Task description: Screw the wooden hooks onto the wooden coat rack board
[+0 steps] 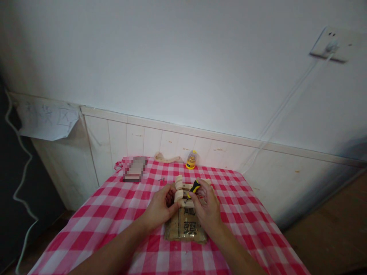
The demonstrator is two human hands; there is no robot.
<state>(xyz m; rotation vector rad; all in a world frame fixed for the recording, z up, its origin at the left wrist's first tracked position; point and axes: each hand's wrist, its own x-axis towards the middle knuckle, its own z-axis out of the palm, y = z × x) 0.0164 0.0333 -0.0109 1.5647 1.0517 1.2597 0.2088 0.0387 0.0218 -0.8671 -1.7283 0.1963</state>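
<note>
My right hand [207,204] is closed round a short screwdriver [195,187] with a black and yellow handle. It is held tilted over a pale wooden piece with several curved slats [179,194]. My left hand [163,202] grips the left side of this wooden piece, fingers bent round its edge. The screwdriver's tip is too small to make out. Beneath the wood lies a flat brown packet [186,227] with large dark characters, its shiny wrapping facing up.
A red and white checked cloth [129,217] covers the table. At the back stand a clear container [191,160] with yellow ends, a curved wooden strip [168,158] and a blurred-out flat object [135,170]. A small metal piece [161,179] lies nearer. A panelled wall [149,135] borders the table.
</note>
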